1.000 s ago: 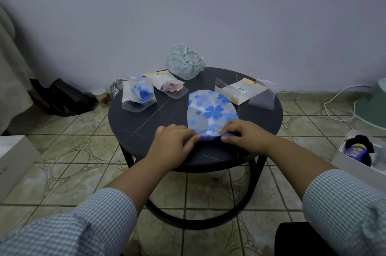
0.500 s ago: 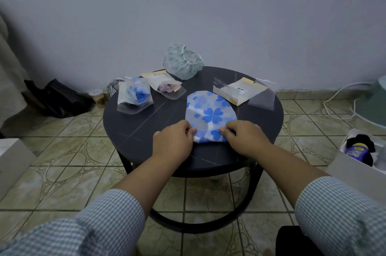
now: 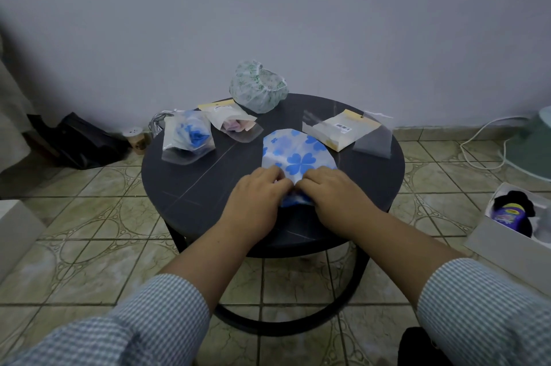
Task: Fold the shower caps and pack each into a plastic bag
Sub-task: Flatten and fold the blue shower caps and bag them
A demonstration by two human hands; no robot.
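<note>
Left hand (image 3: 255,198), right hand (image 3: 329,192) pinch blue cap (image 3: 298,154) near edge — seemingly.

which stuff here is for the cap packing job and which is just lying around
Job: blue clover cap under both hands, green cap, two packed bags, empty bags.
Lying about: white cable, white box, black bag.

Two loose shower caps: a blue-flowered cap (image 3: 298,151) at centre and a green cap (image 3: 258,86) above it. Two filled bags, blue bag (image 3: 188,136) and pink bag (image 3: 235,124), upper left of centre. One bag stack (image 3: 341,129) right of centre. Two hands, left hand (image 3: 257,201) and right hand (image 3: 334,197). One table (image 3: 208,186).
</note>
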